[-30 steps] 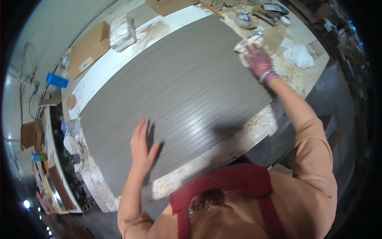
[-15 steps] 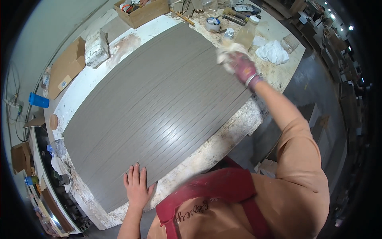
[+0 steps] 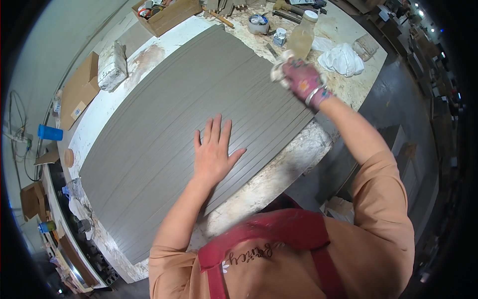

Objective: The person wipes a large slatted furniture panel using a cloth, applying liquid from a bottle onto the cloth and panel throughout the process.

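Observation:
A stack of long grey wood-grain strips [image 3: 149, 124] lies side by side across the worktable. My bare left hand [image 3: 213, 152] rests flat on the strips near their middle, fingers spread, holding nothing. At the far right end of the strips, my right hand [image 3: 303, 82] wears a pink flowered glove. Its fingers are closed round a bunched white cloth [image 3: 280, 72], pressed at the strips' edge. Just beyond that hand stand a clear bottle of yellowish liquid [image 3: 301, 37] with a white cap and a small white-capped jar [image 3: 280, 37].
The stained white worktable [image 3: 269, 164] carries a crumpled white cloth [image 3: 342, 61], a tape roll holding small items [image 3: 258, 24], a cardboard box of tools [image 3: 169, 17], a wrapped white block [image 3: 112, 67] and a flat carton [image 3: 79, 92]. A blue cup [image 3: 50, 132] is at the left edge.
My left hand has moved forward and right, from the strips' near edge to their middle. My right hand stays at the far right end with the cloth, slightly turned.

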The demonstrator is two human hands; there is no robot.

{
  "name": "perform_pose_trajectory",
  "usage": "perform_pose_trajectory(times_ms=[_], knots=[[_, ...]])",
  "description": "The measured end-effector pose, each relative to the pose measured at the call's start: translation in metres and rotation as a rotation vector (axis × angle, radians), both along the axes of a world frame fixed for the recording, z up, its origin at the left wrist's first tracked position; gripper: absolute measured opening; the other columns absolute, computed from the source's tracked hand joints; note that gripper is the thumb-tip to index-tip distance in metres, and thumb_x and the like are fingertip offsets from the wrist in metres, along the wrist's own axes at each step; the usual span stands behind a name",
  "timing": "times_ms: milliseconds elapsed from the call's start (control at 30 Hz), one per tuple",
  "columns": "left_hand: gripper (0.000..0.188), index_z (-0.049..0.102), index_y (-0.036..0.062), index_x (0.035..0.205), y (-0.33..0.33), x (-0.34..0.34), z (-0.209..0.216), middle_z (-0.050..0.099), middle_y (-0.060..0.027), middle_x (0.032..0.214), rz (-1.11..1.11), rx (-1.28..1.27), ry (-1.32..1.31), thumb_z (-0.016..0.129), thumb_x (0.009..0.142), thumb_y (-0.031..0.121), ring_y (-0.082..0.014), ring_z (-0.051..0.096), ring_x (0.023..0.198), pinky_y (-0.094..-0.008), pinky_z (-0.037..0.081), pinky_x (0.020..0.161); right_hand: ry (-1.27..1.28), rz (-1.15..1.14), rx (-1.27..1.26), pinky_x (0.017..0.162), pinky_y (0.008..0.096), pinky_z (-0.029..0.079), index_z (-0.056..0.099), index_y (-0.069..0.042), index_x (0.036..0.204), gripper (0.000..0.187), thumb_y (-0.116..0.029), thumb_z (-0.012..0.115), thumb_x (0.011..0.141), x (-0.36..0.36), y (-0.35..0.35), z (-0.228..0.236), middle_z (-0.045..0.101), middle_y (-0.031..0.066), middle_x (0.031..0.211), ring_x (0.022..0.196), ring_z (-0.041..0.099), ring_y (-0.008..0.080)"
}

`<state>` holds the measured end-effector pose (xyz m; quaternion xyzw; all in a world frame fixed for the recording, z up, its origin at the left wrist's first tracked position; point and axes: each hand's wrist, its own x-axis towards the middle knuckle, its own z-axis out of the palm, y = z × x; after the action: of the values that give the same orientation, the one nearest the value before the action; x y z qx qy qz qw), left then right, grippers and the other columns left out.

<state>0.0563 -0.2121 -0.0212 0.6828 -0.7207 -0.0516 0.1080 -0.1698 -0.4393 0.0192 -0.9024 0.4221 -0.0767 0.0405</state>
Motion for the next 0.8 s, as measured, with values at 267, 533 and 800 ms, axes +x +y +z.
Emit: perform_pose_trajectory(times_ms=[267, 533, 800], knots=[[0.075, 0.035, 0.0095, 0.143, -0.008, -0.005, 0.003, 0.022, -0.0143, 0.153, 0.018, 0.104, -0.014, 0.057, 0.084, 0.051, -0.0358, 0.024, 0.139, -0.0572, 0.018, 0.109, 0.028, 0.261, -0.263, 0.076, 0.0441, 0.049, 0.058, -0.010, 0.099, 0.021, -0.015, 0.059, 0.078, 0.001, -0.012, -0.022, 0.061, 0.0141, 0.093, 0.088, 0.061, 0.0339], [0.075, 0.036, 0.0097, 0.143, -0.012, -0.006, 0.007, 0.024, -0.0142, 0.153, 0.020, 0.099, -0.017, 0.057, 0.084, 0.051, -0.0356, 0.025, 0.139, -0.0570, 0.019, 0.109, 0.119, 0.046, -0.132, 0.072, 0.0446, 0.052, 0.062, -0.003, 0.093, 0.023, -0.022, 0.054, 0.084, -0.032, -0.074, -0.003, 0.065, 0.0198, 0.087, 0.083, 0.065, 0.0349], [0.074, 0.035, 0.0108, 0.143, -0.007, -0.008, 0.005, 0.024, -0.0137, 0.153, 0.016, 0.106, -0.042, 0.056, 0.084, 0.051, -0.0345, 0.024, 0.139, -0.0562, 0.019, 0.109, 0.182, 0.138, -0.023, 0.075, 0.0423, 0.053, 0.065, -0.016, 0.104, 0.024, -0.015, 0.056, 0.081, -0.031, -0.057, -0.012, 0.063, 0.0105, 0.102, 0.094, 0.063, 0.0303]])
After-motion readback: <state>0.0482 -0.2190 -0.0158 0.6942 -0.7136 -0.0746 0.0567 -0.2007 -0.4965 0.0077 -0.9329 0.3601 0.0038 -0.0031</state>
